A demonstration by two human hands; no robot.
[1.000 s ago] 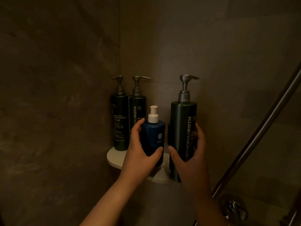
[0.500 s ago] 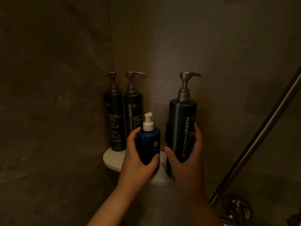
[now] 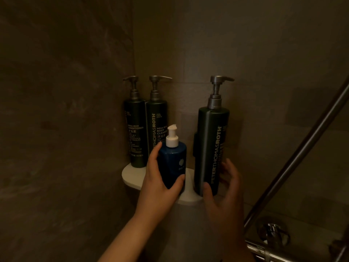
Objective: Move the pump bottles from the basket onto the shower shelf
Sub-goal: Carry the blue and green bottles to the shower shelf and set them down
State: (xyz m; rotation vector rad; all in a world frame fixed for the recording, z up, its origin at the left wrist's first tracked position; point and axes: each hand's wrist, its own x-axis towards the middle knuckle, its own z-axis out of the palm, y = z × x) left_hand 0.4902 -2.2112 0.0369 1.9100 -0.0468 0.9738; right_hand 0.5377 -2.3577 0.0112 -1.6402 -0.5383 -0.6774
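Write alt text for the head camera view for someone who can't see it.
Two hands hold pump bottles at a white corner shower shelf: the left hand grips a small blue bottle, the right hand holds a tall dark green bottle. A conditioner bottle and a body cleanser bottle stand upright at the back of the shelf.

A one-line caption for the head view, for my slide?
Left hand grips the blue bottle, right hand the tall green bottle, at the shelf.

We see dim, brown, stone-look walls (image 3: pixel 66 91) meeting in a corner left of centre. At right a metal rail (image 3: pixel 302 157) slants above a chrome tap (image 3: pixel 272 235).
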